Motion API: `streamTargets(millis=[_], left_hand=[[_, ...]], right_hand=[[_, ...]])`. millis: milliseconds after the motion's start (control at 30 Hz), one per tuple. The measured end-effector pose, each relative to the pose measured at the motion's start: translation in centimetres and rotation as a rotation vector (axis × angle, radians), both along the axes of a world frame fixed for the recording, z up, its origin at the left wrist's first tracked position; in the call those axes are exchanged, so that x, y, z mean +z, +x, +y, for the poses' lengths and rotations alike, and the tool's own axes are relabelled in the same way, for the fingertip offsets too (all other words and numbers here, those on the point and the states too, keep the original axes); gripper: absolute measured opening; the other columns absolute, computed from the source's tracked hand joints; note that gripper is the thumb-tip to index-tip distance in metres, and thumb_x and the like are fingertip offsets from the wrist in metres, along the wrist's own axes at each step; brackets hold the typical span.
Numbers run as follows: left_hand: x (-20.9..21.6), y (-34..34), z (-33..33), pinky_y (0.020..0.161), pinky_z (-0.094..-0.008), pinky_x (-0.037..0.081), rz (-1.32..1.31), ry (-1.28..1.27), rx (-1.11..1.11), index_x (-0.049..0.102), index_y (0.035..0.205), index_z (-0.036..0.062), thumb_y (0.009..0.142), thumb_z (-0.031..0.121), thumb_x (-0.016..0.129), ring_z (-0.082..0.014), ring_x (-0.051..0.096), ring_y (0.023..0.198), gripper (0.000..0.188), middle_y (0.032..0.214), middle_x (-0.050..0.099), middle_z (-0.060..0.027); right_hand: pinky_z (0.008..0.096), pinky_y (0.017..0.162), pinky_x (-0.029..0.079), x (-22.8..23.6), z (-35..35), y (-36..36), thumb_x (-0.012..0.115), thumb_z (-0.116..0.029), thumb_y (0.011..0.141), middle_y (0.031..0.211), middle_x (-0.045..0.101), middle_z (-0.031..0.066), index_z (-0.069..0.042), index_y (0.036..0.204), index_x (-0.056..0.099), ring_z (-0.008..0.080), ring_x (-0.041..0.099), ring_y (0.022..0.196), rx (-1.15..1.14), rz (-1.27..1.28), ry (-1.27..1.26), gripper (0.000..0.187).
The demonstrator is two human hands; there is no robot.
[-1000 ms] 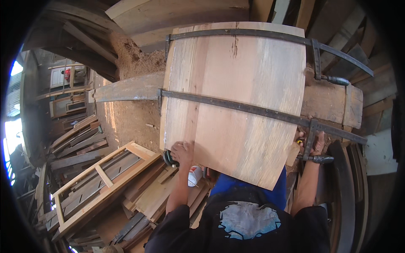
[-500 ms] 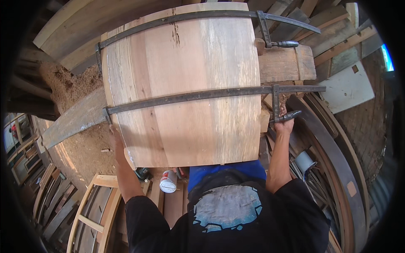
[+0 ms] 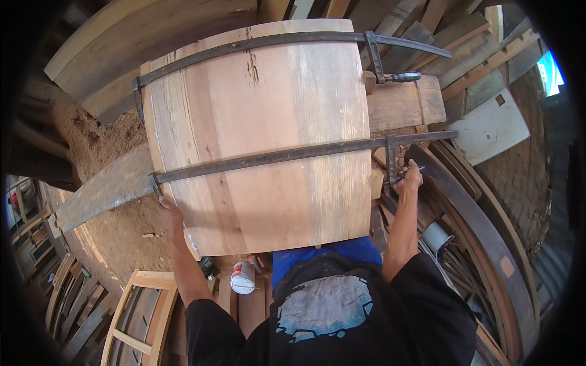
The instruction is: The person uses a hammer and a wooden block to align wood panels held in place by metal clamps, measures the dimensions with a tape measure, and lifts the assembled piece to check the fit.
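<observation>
A wide wooden panel (image 3: pixel 262 207) made of joined boards lies in front of me, spanned by two dark metal bar clamps. The near clamp (image 3: pixel 262 160) crosses its middle and the far clamp (image 3: pixel 256 43) runs close to its far edge. My right hand (image 3: pixel 410 178) is closed round the near clamp's screw handle, beside the panel's right edge. At the left edge, my left hand (image 3: pixel 171 215) grips near the near clamp's fixed jaw (image 3: pixel 155 182); its fingertips are partly hidden. A small wood block (image 3: pixel 376 183) sits between the panel's right edge and the near clamp's screw end.
A thick board (image 3: pixel 406 104) juts out right from beneath the panel. Sawdust (image 3: pixel 122 229) and a long plank (image 3: pixel 110 183) are at the left. A white tub (image 3: pixel 243 278) stands near my legs, a wooden frame (image 3: pixel 131 332) lower left. Curved boards (image 3: pixel 482 238) and a metal mug (image 3: pixel 436 236) lie right.
The panel and clamps sit slightly lower in the view. My right hand has turned on the clamp handle, its fingers now wrapped over it. My left hand stays by the jaw.
</observation>
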State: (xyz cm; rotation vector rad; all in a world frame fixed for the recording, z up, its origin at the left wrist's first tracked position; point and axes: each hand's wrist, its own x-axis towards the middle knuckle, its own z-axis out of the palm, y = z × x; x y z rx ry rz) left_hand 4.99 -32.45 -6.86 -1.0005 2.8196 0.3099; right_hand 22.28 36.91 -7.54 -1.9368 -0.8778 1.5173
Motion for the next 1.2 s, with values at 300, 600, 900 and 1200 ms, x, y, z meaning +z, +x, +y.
streamTargets(millis=[300, 600, 900, 1200], left_hand=[[0.2, 0.1, -0.6, 0.09, -0.0545, 0.038, 0.114, 0.02, -0.103, 0.053, 0.116, -0.0115, 0.098, 0.049, 0.024, -0.0522, 0.049, 0.108, 0.07, 0.113, 0.053, -0.0378], [1.7, -0.4, 0.6, 0.087, -0.0567, 0.041, -0.046, -0.062, -0.128, 0.055, 0.115, -0.0089, 0.097, 0.05, 0.023, -0.0524, 0.053, 0.102, 0.07, 0.107, 0.057, -0.0356], [1.3, -0.2, 1.4, 0.085, -0.0573, 0.042, 0.083, -0.093, -0.132, 0.059, 0.109, -0.008, 0.097, 0.05, 0.022, -0.0521, 0.055, 0.098, 0.069, 0.103, 0.058, -0.0363], [2.2, -0.8, 0.4, 0.088, -0.0558, 0.041, -0.004, -0.066, -0.156, 0.058, 0.108, -0.0111, 0.097, 0.048, 0.023, -0.0524, 0.053, 0.101, 0.07, 0.106, 0.057, -0.0373]], right_hand=[[0.0252, 0.051, 0.043, 0.9, 0.6, 3.2, 0.064, -0.019, 0.088, 0.062, 0.046, -0.0033, -0.013, 0.071, 0.047, 0.0095, 0.05, 0.056, 0.19, 0.744, -0.211, 0.024], [0.0343, 0.047, 0.041, 2.4, 1.9, 0.2, 0.069, -0.033, 0.085, 0.062, 0.048, 0.0029, -0.009, 0.08, 0.053, 0.0161, 0.048, 0.052, 0.068, -0.07, 0.088, 0.03], [0.0234, 0.046, 0.044, -0.1, 3.1, 4.0, 0.071, -0.015, 0.084, 0.064, 0.051, -0.0027, -0.013, 0.079, 0.055, 0.008, 0.05, 0.053, 0.18, 0.613, -0.132, 0.016], [0.038, 0.05, 0.043, 1.4, 2.9, 1.8, 0.068, -0.039, 0.085, 0.065, 0.053, 0.005, -0.003, 0.077, 0.057, 0.0185, 0.052, 0.055, 0.188, -0.197, 0.191, 0.039]])
